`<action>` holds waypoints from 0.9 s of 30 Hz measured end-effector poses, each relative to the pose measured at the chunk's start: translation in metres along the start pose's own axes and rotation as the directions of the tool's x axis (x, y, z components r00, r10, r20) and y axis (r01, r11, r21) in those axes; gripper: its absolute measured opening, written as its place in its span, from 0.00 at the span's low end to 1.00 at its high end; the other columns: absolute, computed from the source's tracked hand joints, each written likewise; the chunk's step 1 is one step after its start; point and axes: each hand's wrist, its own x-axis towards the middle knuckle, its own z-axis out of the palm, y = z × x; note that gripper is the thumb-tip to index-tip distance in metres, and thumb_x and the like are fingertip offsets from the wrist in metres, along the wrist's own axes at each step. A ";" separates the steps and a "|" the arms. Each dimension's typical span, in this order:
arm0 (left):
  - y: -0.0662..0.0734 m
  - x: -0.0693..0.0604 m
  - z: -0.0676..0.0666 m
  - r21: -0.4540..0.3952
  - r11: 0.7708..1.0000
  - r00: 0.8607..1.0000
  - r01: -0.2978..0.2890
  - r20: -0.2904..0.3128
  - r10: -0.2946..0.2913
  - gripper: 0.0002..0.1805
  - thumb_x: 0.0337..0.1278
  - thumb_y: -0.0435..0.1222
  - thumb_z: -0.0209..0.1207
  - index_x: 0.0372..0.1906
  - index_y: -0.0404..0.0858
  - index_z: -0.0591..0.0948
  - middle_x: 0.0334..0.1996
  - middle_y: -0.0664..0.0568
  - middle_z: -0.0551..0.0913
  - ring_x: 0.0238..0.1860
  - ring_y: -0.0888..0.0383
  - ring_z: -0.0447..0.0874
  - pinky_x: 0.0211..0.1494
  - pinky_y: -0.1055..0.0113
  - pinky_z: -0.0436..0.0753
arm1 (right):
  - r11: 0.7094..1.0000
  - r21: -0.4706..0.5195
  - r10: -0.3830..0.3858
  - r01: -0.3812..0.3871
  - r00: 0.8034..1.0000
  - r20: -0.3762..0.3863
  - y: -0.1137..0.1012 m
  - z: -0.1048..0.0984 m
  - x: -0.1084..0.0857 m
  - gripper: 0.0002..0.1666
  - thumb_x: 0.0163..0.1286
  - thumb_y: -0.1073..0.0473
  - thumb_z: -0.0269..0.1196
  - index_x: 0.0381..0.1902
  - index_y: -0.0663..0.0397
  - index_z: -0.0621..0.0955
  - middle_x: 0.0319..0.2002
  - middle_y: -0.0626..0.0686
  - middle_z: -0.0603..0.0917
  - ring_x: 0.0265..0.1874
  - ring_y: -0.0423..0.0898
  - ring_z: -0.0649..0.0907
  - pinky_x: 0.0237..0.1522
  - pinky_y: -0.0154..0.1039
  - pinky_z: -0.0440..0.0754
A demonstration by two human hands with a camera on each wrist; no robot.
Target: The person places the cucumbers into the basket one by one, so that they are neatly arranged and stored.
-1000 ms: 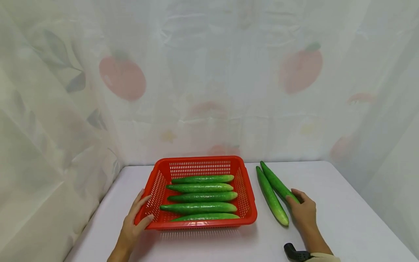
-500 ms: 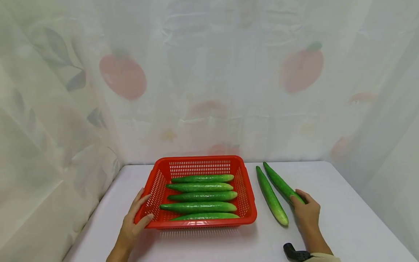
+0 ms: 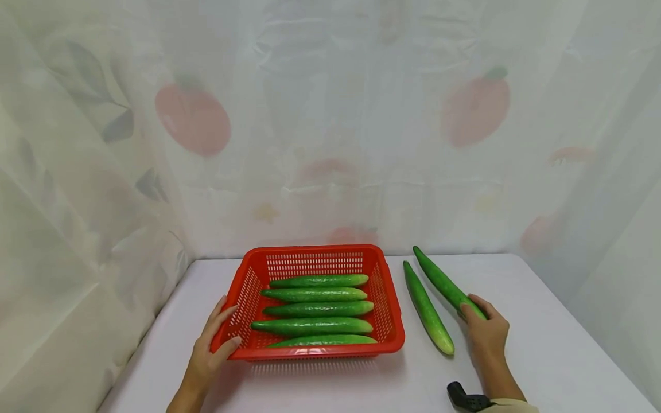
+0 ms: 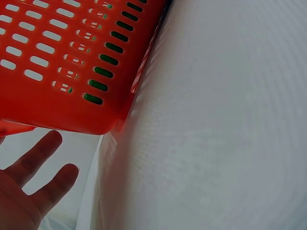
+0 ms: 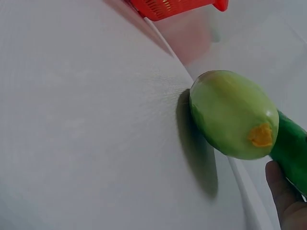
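Observation:
A red plastic basket [image 3: 315, 353] with slotted walls stands left of centre, and several green cucumbers lie crosswise inside it. At its left front corner my left hand [image 3: 206, 353] grips the rim, thumb and fingertips over the edge; in the left wrist view two of its fingers [image 4: 55, 187] stretch out beside the wall. My right hand [image 3: 488, 330] holds a cucumber [image 3: 441, 281] near its close end, thumb on one side and fingers on the other. Left of that one, another cucumber [image 3: 428, 310] lies on the table, its pale end large in the right wrist view.
The white table [image 3: 537, 344] reaches back to a pale curtain [image 3: 330, 126] printed with fruit. Curtain also hangs along the left side. A black device [image 3: 467, 397] sits at my right wrist.
My right hand has shifted slightly right with its cucumber, whose far end has swung away from the neighbouring cucumber and lifted a little. The left hand and basket stay in place.

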 end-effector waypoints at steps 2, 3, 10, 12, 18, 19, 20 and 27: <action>-0.001 0.000 0.000 0.001 1.000 1.000 0.004 0.002 -0.004 0.28 0.58 0.31 0.57 0.66 0.40 0.72 0.74 0.56 0.54 0.68 0.67 0.53 0.56 0.81 0.62 | 1.000 0.009 0.001 -0.001 1.000 -0.002 -0.001 0.000 0.001 0.24 0.68 0.54 0.60 0.59 0.58 0.79 0.56 0.58 0.77 0.50 0.47 0.72 0.44 0.34 0.67; -0.001 0.000 -0.001 0.000 1.000 1.000 0.004 0.004 -0.004 0.28 0.58 0.31 0.57 0.66 0.40 0.72 0.74 0.55 0.54 0.68 0.67 0.53 0.56 0.81 0.62 | 1.000 0.015 0.004 -0.004 1.000 0.000 -0.001 0.000 0.001 0.24 0.68 0.54 0.60 0.59 0.58 0.79 0.56 0.58 0.77 0.50 0.47 0.72 0.44 0.33 0.67; -0.003 0.000 -0.001 -0.010 1.000 1.000 -0.005 0.004 0.005 0.28 0.58 0.30 0.57 0.66 0.40 0.72 0.74 0.55 0.54 0.68 0.67 0.53 0.56 0.81 0.62 | 0.997 0.075 0.023 -0.024 1.000 0.017 -0.004 0.000 0.000 0.25 0.68 0.54 0.61 0.59 0.60 0.78 0.57 0.57 0.75 0.51 0.47 0.71 0.40 0.23 0.70; -0.003 -0.001 0.000 -0.013 1.000 1.000 -0.009 0.003 0.009 0.28 0.58 0.29 0.58 0.65 0.40 0.72 0.74 0.55 0.54 0.68 0.66 0.53 0.56 0.81 0.62 | 0.992 0.118 0.033 -0.036 0.999 0.031 -0.005 0.000 0.000 0.25 0.68 0.55 0.61 0.60 0.62 0.77 0.57 0.56 0.74 0.51 0.47 0.71 0.40 0.23 0.72; -0.004 -0.001 0.000 -0.015 1.000 1.000 -0.018 -0.001 0.018 0.28 0.58 0.29 0.58 0.65 0.39 0.72 0.74 0.55 0.54 0.69 0.66 0.53 0.56 0.81 0.61 | 0.961 0.266 0.064 -0.077 0.996 0.058 -0.008 -0.002 0.002 0.27 0.68 0.57 0.63 0.61 0.66 0.75 0.58 0.57 0.70 0.52 0.49 0.70 0.42 0.28 0.77; -0.004 0.000 0.000 -0.016 1.000 1.000 -0.019 -0.001 0.019 0.28 0.58 0.29 0.58 0.65 0.39 0.72 0.74 0.55 0.54 0.69 0.66 0.53 0.56 0.81 0.61 | 0.957 0.278 0.065 -0.079 0.996 0.057 -0.010 -0.003 0.002 0.27 0.68 0.57 0.64 0.61 0.67 0.75 0.57 0.57 0.70 0.52 0.49 0.70 0.42 0.28 0.77; -0.004 0.000 0.000 -0.016 1.000 1.000 -0.020 -0.002 0.020 0.28 0.57 0.29 0.58 0.65 0.39 0.72 0.74 0.55 0.54 0.69 0.66 0.53 0.56 0.81 0.61 | 0.950 0.301 0.069 -0.083 0.996 0.059 -0.011 -0.003 0.002 0.27 0.67 0.58 0.64 0.60 0.67 0.75 0.57 0.57 0.70 0.52 0.49 0.71 0.42 0.29 0.78; -0.003 0.000 0.000 -0.009 1.000 1.000 -0.015 0.001 0.015 0.28 0.58 0.29 0.58 0.65 0.39 0.72 0.74 0.54 0.54 0.68 0.67 0.53 0.56 0.81 0.61 | 0.942 0.330 0.039 -0.052 0.998 0.045 -0.023 -0.009 0.002 0.26 0.66 0.59 0.65 0.58 0.69 0.76 0.55 0.55 0.71 0.51 0.47 0.71 0.41 0.30 0.78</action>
